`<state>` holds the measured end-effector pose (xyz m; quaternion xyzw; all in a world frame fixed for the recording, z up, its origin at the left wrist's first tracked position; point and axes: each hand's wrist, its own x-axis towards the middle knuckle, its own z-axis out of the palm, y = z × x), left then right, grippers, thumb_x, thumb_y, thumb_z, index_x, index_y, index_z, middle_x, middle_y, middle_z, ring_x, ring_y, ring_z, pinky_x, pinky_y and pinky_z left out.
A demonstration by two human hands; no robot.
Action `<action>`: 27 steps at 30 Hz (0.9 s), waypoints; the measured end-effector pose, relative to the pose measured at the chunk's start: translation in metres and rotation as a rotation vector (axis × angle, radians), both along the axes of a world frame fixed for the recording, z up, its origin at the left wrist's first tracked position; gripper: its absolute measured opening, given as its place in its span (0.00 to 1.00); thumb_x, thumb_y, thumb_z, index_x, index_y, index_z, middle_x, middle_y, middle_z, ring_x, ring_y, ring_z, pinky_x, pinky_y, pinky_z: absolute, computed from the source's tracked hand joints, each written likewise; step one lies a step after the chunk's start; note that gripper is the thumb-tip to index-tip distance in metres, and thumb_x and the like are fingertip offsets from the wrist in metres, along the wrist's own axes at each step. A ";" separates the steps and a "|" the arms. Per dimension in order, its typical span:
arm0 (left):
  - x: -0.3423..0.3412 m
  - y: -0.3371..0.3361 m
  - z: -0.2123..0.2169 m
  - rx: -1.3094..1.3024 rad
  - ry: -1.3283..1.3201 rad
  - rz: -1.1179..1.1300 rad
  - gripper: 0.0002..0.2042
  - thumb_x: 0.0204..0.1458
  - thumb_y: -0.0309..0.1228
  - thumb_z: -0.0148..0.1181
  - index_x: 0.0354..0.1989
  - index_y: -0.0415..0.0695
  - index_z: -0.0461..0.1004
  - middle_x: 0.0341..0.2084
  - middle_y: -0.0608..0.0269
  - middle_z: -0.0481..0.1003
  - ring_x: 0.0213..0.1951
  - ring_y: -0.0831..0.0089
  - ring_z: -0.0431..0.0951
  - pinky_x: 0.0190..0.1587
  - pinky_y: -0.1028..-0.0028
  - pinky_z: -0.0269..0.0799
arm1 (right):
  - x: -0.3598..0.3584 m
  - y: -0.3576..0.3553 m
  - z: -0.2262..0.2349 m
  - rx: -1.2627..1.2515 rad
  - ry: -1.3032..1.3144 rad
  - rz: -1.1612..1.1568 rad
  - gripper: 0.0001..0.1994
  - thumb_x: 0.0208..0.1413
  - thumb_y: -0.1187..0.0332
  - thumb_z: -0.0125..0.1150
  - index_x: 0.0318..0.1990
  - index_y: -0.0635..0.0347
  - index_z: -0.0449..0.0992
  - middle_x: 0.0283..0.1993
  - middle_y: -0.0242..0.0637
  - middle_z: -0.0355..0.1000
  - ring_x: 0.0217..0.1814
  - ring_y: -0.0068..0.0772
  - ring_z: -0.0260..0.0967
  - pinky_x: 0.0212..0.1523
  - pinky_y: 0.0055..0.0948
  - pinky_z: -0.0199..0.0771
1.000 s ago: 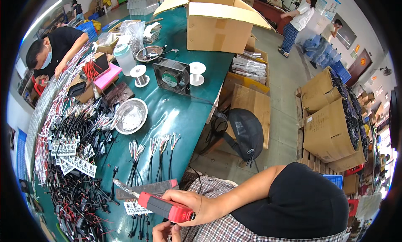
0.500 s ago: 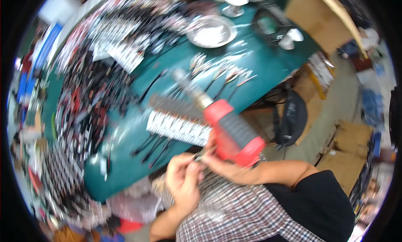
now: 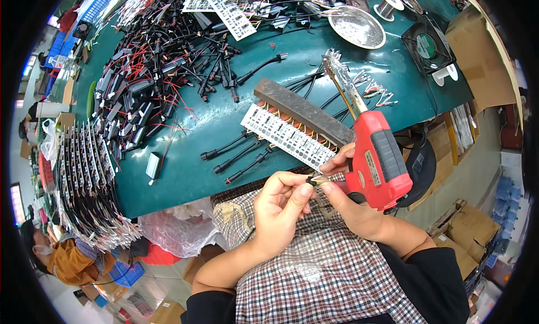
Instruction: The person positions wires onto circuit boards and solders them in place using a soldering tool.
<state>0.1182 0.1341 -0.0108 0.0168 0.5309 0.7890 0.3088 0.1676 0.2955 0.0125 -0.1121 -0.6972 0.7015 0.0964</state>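
My left hand (image 3: 278,209) pinches the end of a black cable (image 3: 310,180) between thumb and fingertips, low over my lap. Short thin wires, some yellowish, stick out of it toward my right hand. In my right hand (image 3: 359,212) is a red soldering gun (image 3: 366,169), its metal tip pointing up and away over the table; part of the grip hides my fingers. My right thumb and a fingertip meet at the wire ends. Just beyond, a white strip of circuit boards (image 3: 286,134) lies against a dark metal bar (image 3: 303,112), with black connector cables (image 3: 238,157) running toward me.
A large heap of black cables (image 3: 185,60) covers the table's far left. Stacked circuit strips (image 3: 87,167) hang at the left edge. At the back right are a metal dish (image 3: 357,28), a wire spool (image 3: 387,7) and a black fan (image 3: 428,46). Another person (image 3: 76,262) sits lower left.
My view has shifted and sharpened, so the table appears turned. Both hands and the soldering gun now appear farther right; the hands still meet at the cable end.
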 end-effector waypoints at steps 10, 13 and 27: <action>-0.014 -0.004 0.004 -0.467 0.934 0.042 0.13 0.49 0.18 0.74 0.42 0.37 0.80 0.33 0.57 0.80 0.30 0.75 0.79 0.30 0.76 0.75 | 0.004 0.004 -0.002 0.051 -0.060 0.045 0.24 0.59 0.83 0.62 0.60 0.61 0.60 0.53 0.39 0.63 0.50 0.26 0.75 0.49 0.27 0.78; -0.027 -0.007 0.003 -0.624 1.114 0.159 0.09 0.48 0.17 0.74 0.36 0.37 0.81 0.28 0.55 0.80 0.26 0.70 0.79 0.27 0.75 0.73 | 0.012 0.012 0.000 0.146 -0.097 0.081 0.24 0.60 0.82 0.62 0.61 0.61 0.60 0.53 0.39 0.63 0.49 0.25 0.75 0.49 0.28 0.77; -0.047 -0.004 -0.027 -0.898 1.220 0.258 0.08 0.45 0.23 0.75 0.31 0.41 0.80 0.23 0.62 0.77 0.23 0.67 0.77 0.24 0.70 0.70 | 0.071 0.052 0.005 0.388 -0.334 0.187 0.11 0.52 0.78 0.69 0.43 0.62 0.79 0.38 0.39 0.76 0.38 0.40 0.74 0.39 0.38 0.73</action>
